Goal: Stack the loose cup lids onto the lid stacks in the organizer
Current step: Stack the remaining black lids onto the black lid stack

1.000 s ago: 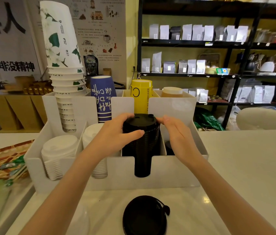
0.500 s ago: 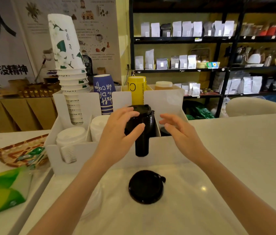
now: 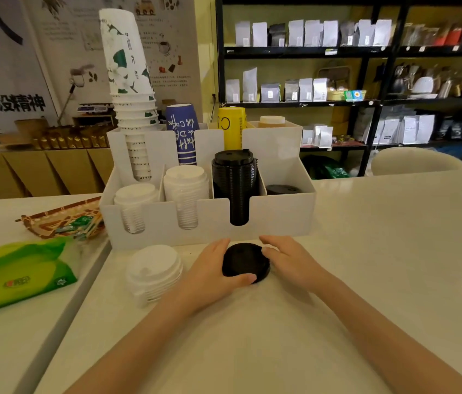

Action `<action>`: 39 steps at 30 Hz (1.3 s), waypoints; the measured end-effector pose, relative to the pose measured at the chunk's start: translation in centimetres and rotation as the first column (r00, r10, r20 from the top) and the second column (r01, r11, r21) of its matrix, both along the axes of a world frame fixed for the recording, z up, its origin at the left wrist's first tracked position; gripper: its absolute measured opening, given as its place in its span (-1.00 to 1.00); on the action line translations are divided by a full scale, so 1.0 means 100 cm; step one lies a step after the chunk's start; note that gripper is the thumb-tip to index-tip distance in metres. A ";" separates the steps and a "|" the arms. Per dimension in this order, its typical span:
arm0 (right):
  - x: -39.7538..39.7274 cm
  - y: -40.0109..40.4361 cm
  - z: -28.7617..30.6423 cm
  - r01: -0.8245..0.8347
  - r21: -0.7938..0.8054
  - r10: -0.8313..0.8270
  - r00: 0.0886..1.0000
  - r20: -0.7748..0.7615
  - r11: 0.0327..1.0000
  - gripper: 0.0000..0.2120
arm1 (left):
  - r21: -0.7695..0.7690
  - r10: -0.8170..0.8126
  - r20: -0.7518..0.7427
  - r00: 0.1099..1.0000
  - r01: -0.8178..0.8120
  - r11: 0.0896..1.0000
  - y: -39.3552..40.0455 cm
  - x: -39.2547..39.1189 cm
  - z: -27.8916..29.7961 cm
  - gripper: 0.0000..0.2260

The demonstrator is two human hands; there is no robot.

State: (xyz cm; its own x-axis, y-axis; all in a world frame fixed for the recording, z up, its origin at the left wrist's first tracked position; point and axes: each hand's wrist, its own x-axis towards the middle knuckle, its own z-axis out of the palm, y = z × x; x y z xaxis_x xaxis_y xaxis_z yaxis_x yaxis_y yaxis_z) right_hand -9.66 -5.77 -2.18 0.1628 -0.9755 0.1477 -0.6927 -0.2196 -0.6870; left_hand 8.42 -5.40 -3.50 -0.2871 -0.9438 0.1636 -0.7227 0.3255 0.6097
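Black lid [image 3: 245, 263] on worktop [image 3: 366, 251]; left hand [image 3: 214, 273] and right hand [image 3: 291, 258] cup its edges, grip not yet closed. Risk: thin rim slipping on lift; misaligned seating could topple the tall black stack [image 3: 234, 180].

Both hands have dropped from the black lid stack [image 3: 234, 177] to the loose black lid [image 3: 245, 263].

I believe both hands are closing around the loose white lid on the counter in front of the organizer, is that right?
Not quite: the head view shows the left hand and right hand closing around the loose black lid. The white lids sit untouched to its left, in front of the organizer.
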 end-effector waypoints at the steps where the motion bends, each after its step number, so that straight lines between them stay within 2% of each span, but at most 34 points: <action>1: 0.001 0.001 -0.003 -0.008 -0.002 0.008 1.000 0.009 1.000 -0.64 | -0.019 -0.016 0.014 1.000 0.016 1.000 -0.001 -0.001 -0.001 -0.22; 5: 0.002 0.003 -0.008 -0.012 0.005 0.011 0.998 0.062 1.000 -0.65 | -0.092 -0.071 -0.042 0.997 0.067 0.993 0.002 -0.001 -0.002 -0.42; 14: -0.003 0.006 -0.006 0.006 0.001 -0.007 0.993 0.120 1.000 -0.66 | -0.137 -0.076 -0.073 0.994 0.065 0.988 0.003 0.000 0.002 -0.41; 21: -0.002 0.006 0.018 0.035 -0.109 -0.007 0.969 0.248 0.993 -0.68 | -0.234 -0.069 -0.214 0.975 0.017 0.972 0.009 0.002 0.039 -0.48; 25: -0.003 0.001 0.048 0.031 -0.213 0.025 0.966 0.257 0.976 -0.70 | -0.248 -0.061 -0.245 0.968 -0.002 0.969 0.007 0.002 0.060 -0.41; 32: 0.000 -0.022 0.089 0.026 -0.303 0.073 0.948 0.311 0.953 -0.71 | -0.318 -0.009 -0.364 0.931 -0.115 0.941 -0.008 -0.002 0.096 -0.30; 39: 0.000 -0.055 0.112 0.003 -0.348 0.126 0.929 0.348 0.938 -0.71 | -0.404 0.006 -0.428 0.904 -0.197 0.893 -0.035 -0.010 0.121 -0.33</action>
State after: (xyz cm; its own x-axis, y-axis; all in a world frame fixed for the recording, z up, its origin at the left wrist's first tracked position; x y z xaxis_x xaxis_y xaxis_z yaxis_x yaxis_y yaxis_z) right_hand -9.65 -11.24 9.01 0.0938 -0.8463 0.5244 -0.3894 -0.5159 -0.7630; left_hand 7.44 -8.91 8.60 -0.0112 -0.7713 0.6364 -0.4855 0.5606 0.6709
